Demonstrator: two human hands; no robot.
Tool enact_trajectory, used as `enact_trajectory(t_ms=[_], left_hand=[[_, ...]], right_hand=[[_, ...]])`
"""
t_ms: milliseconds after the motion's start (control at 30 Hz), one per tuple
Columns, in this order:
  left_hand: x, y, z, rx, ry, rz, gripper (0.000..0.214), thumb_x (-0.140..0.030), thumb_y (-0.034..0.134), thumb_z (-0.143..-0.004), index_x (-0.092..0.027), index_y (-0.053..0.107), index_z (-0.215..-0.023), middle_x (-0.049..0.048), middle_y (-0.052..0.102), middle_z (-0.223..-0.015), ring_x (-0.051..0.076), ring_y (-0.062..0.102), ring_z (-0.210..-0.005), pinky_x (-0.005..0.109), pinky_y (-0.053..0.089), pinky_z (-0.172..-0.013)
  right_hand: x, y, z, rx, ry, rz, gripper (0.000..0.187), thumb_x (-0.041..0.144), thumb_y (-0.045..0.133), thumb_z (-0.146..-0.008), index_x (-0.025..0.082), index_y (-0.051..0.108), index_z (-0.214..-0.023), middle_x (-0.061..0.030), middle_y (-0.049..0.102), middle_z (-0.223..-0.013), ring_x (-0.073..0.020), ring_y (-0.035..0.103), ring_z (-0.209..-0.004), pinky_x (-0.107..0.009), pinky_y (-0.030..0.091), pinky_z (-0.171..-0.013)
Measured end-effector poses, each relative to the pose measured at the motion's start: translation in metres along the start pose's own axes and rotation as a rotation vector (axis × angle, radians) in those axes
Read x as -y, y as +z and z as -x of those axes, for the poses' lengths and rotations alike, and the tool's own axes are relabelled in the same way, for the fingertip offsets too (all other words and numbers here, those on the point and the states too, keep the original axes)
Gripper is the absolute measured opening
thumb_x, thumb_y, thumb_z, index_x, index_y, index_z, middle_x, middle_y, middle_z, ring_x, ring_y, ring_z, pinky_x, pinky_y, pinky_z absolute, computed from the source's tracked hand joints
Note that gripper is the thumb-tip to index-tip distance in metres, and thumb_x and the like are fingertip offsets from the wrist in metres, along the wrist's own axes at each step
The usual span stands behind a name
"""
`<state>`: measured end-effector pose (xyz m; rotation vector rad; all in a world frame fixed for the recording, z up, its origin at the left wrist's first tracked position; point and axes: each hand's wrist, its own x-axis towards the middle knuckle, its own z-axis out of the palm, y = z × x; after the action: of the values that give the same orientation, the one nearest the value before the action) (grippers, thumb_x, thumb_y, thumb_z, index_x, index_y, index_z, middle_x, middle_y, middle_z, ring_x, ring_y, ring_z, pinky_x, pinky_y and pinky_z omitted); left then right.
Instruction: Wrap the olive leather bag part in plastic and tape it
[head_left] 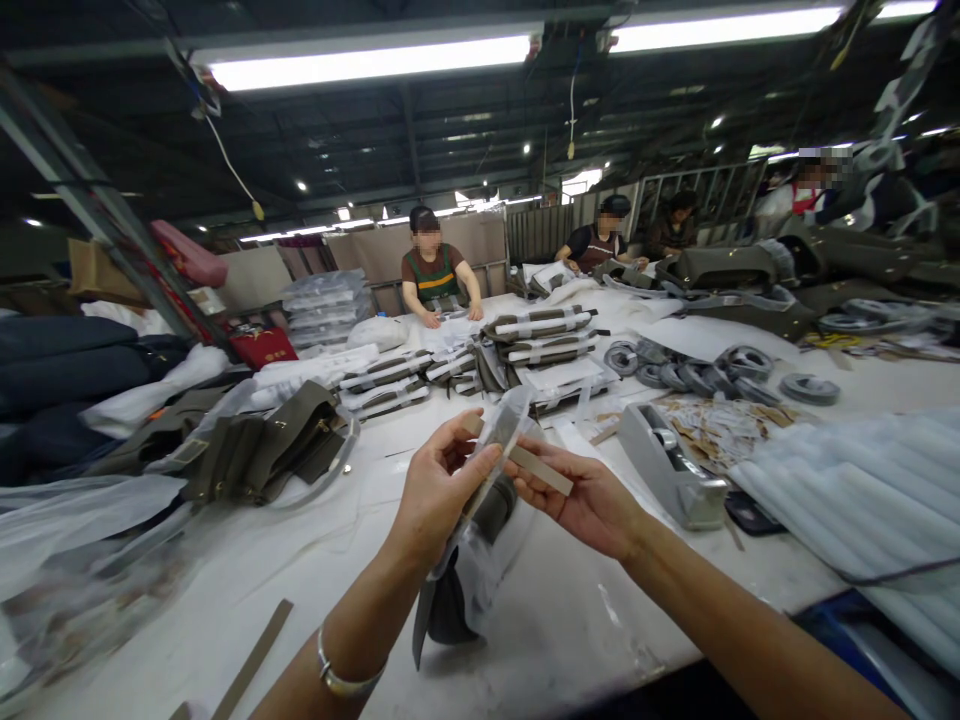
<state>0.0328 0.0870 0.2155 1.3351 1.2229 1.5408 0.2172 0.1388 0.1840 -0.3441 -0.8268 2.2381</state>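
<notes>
**Clear plastic sleeve held up between both hands**

Clear plastic sleeve (501, 440) sits above the white surface (315, 560), just below the middle of the view, pinched at its upper end by the left hand (439, 485). That grip is narrow: thumb and fingers close on the sleeve's top edge, and the rest of the sleeve hangs down toward 7 o'clock, where a dark strap piece (450, 600) shows inside or behind it, resting on the surface. The sleeve's long axis runs from about 1 o'clock down to 7 o'clock, open end uppermost as far as can be told.

The right hand (592, 500) lies at 3 o'clock from the sleeve, touching it at the fingertips, and holds a flat tan strip (536, 465) between thumb and fingers. The strip's long axis runs from 10 o'clock to 4 o'clock, its upper end pointing into the sleeve's top. Of the two, the left hand is nearer the sleeve's mouth.

A grey tape dispenser (667, 465) stands at 3 o'clock, well apart from the right hand, and olive bags (255, 450) lie at 9 o'clock
</notes>
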Motion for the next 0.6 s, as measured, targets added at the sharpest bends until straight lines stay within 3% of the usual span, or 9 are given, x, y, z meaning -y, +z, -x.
enact_trajectory(t_ms=[133,233,367,500,600], left_hand=[[-0.002,-0.001,0.001,0.016,0.022,-0.001,0.032,-0.039,0.075,-0.081,-0.019,0.067,-0.103,0.0093,0.061,-0.132,0.025,0.059,-0.116,0.038,0.044,-0.104],[-0.002,-0.001,0.002,0.027,0.037,-0.013,0.039,-0.038,0.075,-0.08,-0.018,0.064,-0.113,0.0103,0.064,-0.127,0.025,0.061,-0.113,0.04,0.045,-0.103],[-0.003,0.002,0.004,0.015,0.054,-0.087,0.053,-0.035,0.075,-0.081,-0.02,0.057,-0.128,0.0063,0.068,-0.107,0.02,0.065,-0.098,0.033,0.05,-0.091],[-0.003,0.008,0.006,-0.022,0.096,-0.18,0.056,-0.031,0.077,-0.078,-0.022,0.055,-0.128,0.0036,0.068,-0.1,0.017,0.064,-0.09,0.03,0.05,-0.084],[0.001,0.012,0.009,-0.076,0.108,-0.227,0.052,-0.031,0.075,-0.079,-0.024,0.055,-0.127,0.0034,0.069,-0.102,0.017,0.064,-0.088,0.03,0.05,-0.083]], right_hand=[[-0.007,0.005,-0.001,-0.046,-0.043,0.03,0.043,0.014,0.073,-0.078,0.014,0.067,-0.121,-0.0114,0.075,-0.107,-0.015,0.07,-0.098,-0.025,0.053,-0.09],[-0.013,0.015,-0.004,-0.152,-0.118,0.075,0.04,0.015,0.081,-0.074,0.016,0.071,-0.112,-0.0064,0.075,-0.1,-0.0112,0.069,-0.088,-0.019,0.053,-0.079],[-0.022,0.027,-0.006,-0.179,-0.245,0.112,0.03,0.025,0.085,-0.073,0.017,0.075,-0.1,-0.0015,0.072,-0.088,-0.007,0.062,-0.073,-0.016,0.05,-0.069],[-0.034,0.036,-0.008,-0.267,-0.386,0.12,0.027,0.031,0.087,-0.07,0.019,0.073,-0.09,0.0004,0.069,-0.084,-0.0097,0.059,-0.073,-0.022,0.05,-0.074],[-0.044,0.04,-0.012,-0.261,-0.486,0.164,0.021,0.036,0.078,-0.08,0.021,0.071,-0.093,-0.0017,0.069,-0.089,-0.0154,0.061,-0.081,-0.03,0.051,-0.081]])
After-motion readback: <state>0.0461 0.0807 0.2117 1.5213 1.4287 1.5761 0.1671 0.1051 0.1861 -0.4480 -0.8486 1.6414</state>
